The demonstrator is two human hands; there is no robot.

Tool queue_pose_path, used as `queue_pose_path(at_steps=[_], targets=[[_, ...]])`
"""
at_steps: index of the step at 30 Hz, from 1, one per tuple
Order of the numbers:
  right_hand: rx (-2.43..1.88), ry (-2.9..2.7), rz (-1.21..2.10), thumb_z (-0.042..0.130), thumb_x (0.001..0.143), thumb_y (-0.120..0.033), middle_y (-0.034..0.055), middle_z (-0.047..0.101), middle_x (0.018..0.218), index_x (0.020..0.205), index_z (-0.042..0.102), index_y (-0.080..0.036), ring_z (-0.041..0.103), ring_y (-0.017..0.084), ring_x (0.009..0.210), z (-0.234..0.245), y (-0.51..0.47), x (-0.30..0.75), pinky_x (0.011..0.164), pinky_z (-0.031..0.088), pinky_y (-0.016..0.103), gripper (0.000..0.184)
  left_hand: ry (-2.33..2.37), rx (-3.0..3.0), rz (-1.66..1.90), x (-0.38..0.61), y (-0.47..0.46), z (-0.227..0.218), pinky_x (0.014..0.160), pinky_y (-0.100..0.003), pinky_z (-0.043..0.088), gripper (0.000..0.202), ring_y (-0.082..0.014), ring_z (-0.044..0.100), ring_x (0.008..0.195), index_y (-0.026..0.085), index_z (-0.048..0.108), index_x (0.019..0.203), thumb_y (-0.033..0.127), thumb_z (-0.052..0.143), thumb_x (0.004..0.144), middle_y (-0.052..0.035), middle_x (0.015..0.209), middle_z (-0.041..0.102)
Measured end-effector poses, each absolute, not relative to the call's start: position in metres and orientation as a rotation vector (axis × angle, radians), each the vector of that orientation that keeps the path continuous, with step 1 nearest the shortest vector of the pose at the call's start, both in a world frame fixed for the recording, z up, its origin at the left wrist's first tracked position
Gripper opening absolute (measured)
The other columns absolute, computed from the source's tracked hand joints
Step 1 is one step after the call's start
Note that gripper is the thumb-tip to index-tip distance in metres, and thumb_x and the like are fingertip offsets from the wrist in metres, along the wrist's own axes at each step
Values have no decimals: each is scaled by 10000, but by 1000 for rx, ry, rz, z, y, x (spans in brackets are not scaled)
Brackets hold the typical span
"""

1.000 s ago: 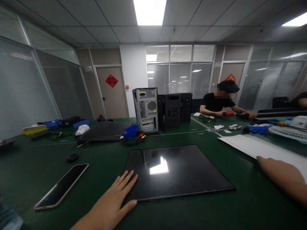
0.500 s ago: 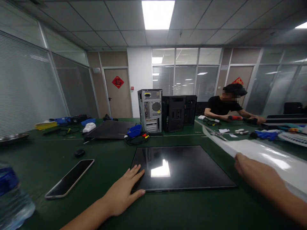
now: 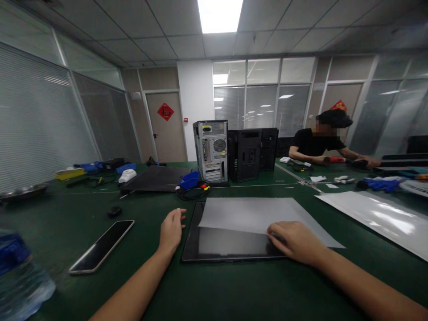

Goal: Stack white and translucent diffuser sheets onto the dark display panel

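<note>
A black flat screen panel (image 3: 192, 243) lies on the green table in front of me. Over its far part hangs a thin white translucent sheet (image 3: 247, 211), which reaches past the panel's right side. My right hand (image 3: 296, 243) pinches the sheet's near edge above the panel's right half, hiding that part of the screen. Just beside the panel's left edge is my left hand (image 3: 171, 229), its fingers loosely bent and apart, holding nothing.
Glossy white sheets (image 3: 377, 214) lie to the right. A phone (image 3: 102, 247), a round black object (image 3: 114, 211) and a water bottle (image 3: 23, 272) are on the left. Behind the panel stand a computer tower (image 3: 212, 154) and black cases (image 3: 247, 154). A co-worker (image 3: 306, 142) holds a red-handled tool.
My right hand has moved left from the white sheets, bringing one thin sheet over the panel. My left hand has come off the panel's left edge.
</note>
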State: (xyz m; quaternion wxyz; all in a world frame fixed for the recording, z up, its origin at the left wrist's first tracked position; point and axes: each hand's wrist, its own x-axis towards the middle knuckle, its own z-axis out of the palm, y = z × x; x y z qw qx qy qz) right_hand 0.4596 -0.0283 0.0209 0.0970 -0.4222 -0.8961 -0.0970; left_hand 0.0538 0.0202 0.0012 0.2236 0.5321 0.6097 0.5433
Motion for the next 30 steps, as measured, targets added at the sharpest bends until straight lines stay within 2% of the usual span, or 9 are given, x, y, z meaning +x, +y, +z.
queue_pose_path(at_steps=[4, 6, 8, 12, 18, 21, 25, 27, 30], targets=[[-1075, -2665, -129, 404, 1008, -380, 61, 678, 992, 1092, 659, -217, 613, 179, 922, 22, -34, 468, 830, 457, 335, 314, 1623, 1738, 1349, 62, 6, 4, 1019, -421, 502, 419, -285, 637, 1140, 177, 743, 1016, 491, 486, 913, -104, 1151, 713], [-1028, -2650, -69, 432, 1001, -382, 62, 684, 1011, 1102, 675, -215, 610, 175, 937, 23, -36, 466, 853, 464, 332, 312, 1607, 1932, 1187, 66, -1, 6, 1103, -435, 426, 343, -295, 617, 1191, 197, 769, 1022, 432, 576, 864, -96, 1220, 702], [-1004, -2650, -34, 457, 990, -404, 66, 687, 1040, 1097, 687, -214, 607, 180, 964, 25, -38, 462, 877, 471, 341, 317, 1624, 2138, 951, 70, -5, 9, 1141, -454, 380, 343, -308, 579, 1264, 203, 773, 1075, 381, 587, 848, -105, 1330, 655], [-1019, -2649, 5, 491, 970, -451, 67, 677, 1136, 1111, 695, -222, 598, 197, 1041, 27, -42, 456, 929, 475, 372, 338, 1619, 2257, 630, 67, -10, 13, 1177, -467, 327, 399, -301, 464, 1392, 239, 742, 1194, 389, 554, 875, -82, 1456, 558], [-989, -2664, 36, 497, 973, -435, 58, 668, 1209, 1211, 668, -248, 597, 200, 1104, 29, -44, 458, 976, 467, 386, 347, 1614, 2181, 697, 55, -7, 13, 1168, -452, 348, 371, -283, 492, 1372, 275, 762, 1142, 445, 574, 872, -50, 1439, 570], [-1083, -2625, -133, 453, 988, -438, 58, 665, 1222, 1219, 664, -250, 591, 211, 1130, 29, -34, 473, 1012, 448, 411, 365, 1623, 2194, 693, 54, -5, 11, 1171, -458, 343, 373, -285, 480, 1381, 273, 759, 1151, 434, 566, 875, -48, 1423, 583], [-1576, -2339, -409, 385, 984, -510, 26, 628, 1293, 1244, 652, -289, 542, 209, 1212, 31, -5, 528, 1080, 402, 394, 433, 1635, 2269, 664, 52, -3, 10, 1170, -469, 345, 396, -291, 481, 1378, 259, 743, 1189, 405, 520, 897, -49, 1419, 580], [-1794, -2164, -477, 370, 966, -539, 76, 612, 1311, 1226, 666, -250, 539, 267, 1212, 32, 7, 569, 1048, 423, 444, 489, 1637, 2289, 661, 51, -3, 11, 1161, -466, 364, 394, -290, 515, 1348, 257, 744, 1187, 386, 510, 898, -50, 1394, 601], [-2053, -1875, -563, 348, 933, -530, 217, 549, 1353, 1239, 652, -135, 515, 392, 1225, 27, 12, 638, 974, 439, 547, 585, 1652, 2288, 682, 51, -5, 13, 1142, -449, 397, 369, -287, 561, 1305, 275, 761, 1149, 363, 534, 873, -33, 1340, 645]])
